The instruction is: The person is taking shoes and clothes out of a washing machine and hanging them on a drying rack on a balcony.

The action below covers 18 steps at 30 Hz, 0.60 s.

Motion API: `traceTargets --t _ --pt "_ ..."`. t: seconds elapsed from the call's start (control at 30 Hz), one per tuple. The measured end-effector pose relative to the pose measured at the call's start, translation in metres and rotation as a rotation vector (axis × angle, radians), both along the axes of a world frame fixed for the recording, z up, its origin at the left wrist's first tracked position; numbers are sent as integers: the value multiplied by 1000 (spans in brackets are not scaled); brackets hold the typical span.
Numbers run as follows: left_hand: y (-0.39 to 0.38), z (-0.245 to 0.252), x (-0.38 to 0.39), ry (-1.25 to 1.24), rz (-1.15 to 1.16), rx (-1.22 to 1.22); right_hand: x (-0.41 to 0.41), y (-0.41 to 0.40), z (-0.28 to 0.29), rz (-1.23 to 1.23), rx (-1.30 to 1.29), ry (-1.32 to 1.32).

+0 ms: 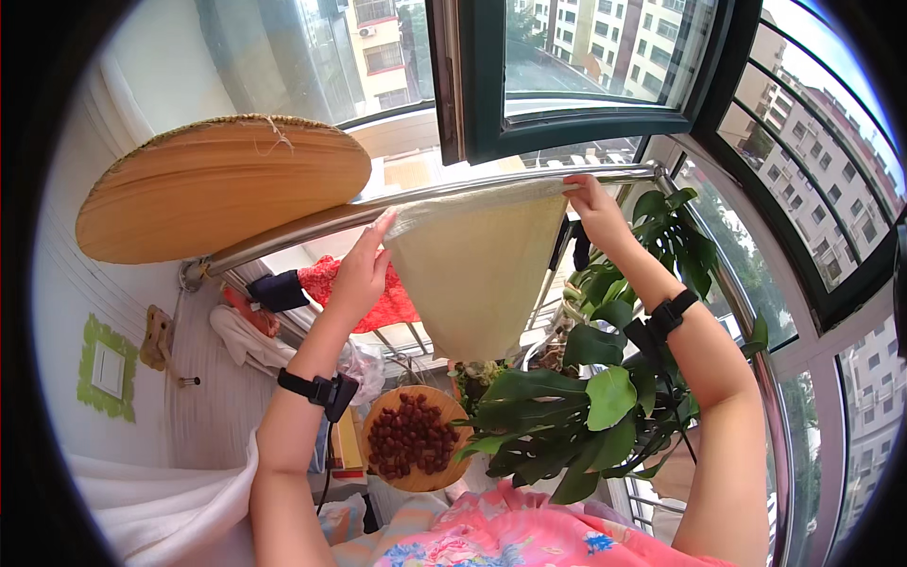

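Observation:
A pale yellow-green cloth (482, 269) hangs down from the stainless steel rail (510, 178) by the windows. Its upper right corner is pinched between the thumb and fingers of my right hand (599, 216). At the cloth's upper left edge is my left hand (361, 273), its fingertips on the fabric near the rail and its thumb held apart; whether it grips the edge cannot be told. Both forearms wear black straps with small devices. Below the cloth, a round wooden board (418, 478) bears many dark red dried fruits, likely jujubes (411, 436).
A large round wooden lid or board (220, 191) leans on the rail at left. A big-leaved monstera plant (553, 397) stands at right. Red patterned fabric (390, 301) hangs behind my left hand. An open dark-framed window (581, 131) juts in above the rail; a white curtain (170, 496) lies lower left.

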<state>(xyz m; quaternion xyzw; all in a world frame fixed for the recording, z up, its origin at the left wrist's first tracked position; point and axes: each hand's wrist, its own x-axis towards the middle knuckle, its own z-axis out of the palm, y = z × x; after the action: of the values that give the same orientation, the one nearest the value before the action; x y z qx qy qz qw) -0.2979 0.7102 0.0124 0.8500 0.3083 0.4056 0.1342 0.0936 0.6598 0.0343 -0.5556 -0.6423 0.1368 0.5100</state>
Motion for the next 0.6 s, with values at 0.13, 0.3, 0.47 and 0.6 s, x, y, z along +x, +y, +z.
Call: traceTargets --t 0.13,0.3,0.47,0.6 --pt "50 -1 20 71 63 -76 -6 48 0 -110 25 -284" --pt "94 -6 57 252 227 76 7 106 -15 -224 -76 -769" --pt "122 -17 61 356 410 0 16 129 -10 -198 -219 -804" --pt "97 -30 49 75 382 265 30 108 -7 -480 -226 -603"
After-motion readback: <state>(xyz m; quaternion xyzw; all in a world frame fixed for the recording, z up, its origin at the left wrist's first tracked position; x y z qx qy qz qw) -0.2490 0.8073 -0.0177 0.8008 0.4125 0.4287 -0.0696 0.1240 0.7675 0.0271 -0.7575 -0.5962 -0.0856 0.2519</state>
